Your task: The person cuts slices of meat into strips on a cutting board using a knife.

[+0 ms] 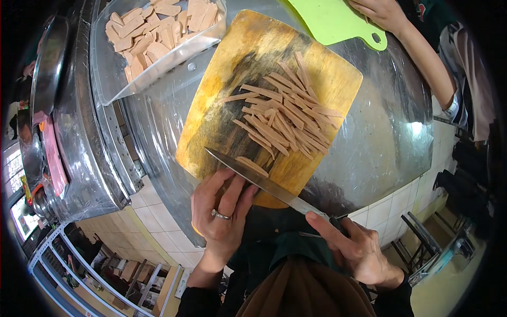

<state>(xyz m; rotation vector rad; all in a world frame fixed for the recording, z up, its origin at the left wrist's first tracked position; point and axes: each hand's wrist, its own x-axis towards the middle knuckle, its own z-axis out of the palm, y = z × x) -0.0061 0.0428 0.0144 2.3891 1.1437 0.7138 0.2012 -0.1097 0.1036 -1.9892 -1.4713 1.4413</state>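
A wooden cutting board (pixel 211 113) lies on the metal table, with a loose pile of thin brown strips (pixel 288 111) on it. My right hand (pixel 359 248) is wrapped round the handle of a knife (pixel 269 186), index finger along its back. The blade slants across the board's near edge, its tip to the left. Bent fingers of my left hand (pixel 222 206), which wears a ring, press down close beside the blade; whatever lies under them is hidden. Just beyond the blade a cut strip (pixel 252 166) lies apart from the pile.
A clear plastic tub (pixel 163 66) of flat brown pieces (pixel 153 34) stands at the upper left. A green cutting board (pixel 330 24) lies at the top, with another person's hand (pixel 377 13) over it. Metal pans (pixel 50 68) and a rack (pixel 58 259) are at the left.
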